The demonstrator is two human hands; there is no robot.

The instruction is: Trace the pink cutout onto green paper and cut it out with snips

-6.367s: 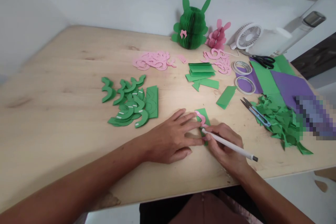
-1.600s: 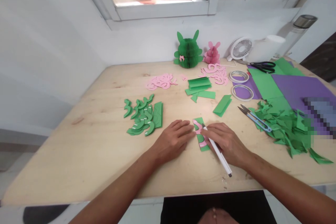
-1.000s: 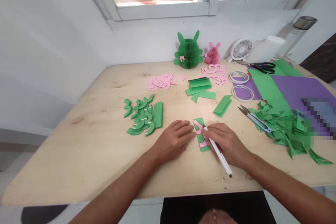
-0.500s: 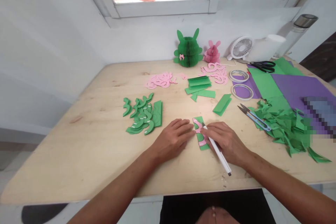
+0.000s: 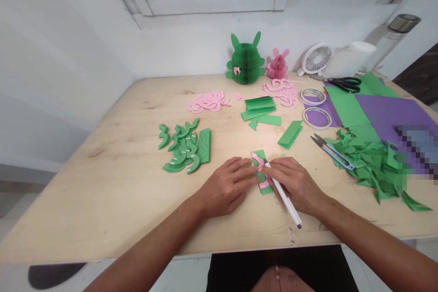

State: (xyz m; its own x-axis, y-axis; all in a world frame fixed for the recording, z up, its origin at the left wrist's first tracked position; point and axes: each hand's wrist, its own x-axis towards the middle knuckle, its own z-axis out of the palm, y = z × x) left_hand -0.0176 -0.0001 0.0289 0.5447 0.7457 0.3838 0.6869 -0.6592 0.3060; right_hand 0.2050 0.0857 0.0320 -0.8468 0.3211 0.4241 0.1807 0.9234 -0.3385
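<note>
Strip of green paper (image 5: 262, 177) beneath pink wavy paper template (image 5: 258, 158), along 12-to-6 o'clock.
Lies between left hand (image 5: 228, 185) at 9, loosely extended, grasping nothing, and right hand (image 5: 291, 183) at 3, curled around slim white pen (image 5: 283, 195).

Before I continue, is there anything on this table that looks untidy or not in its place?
Yes: the heap of green scraps on the right looks untidy, jagged pieces piled loosely. Also, small shiny marks show near the lower end of the white pen; I cannot tell what they are.
</note>
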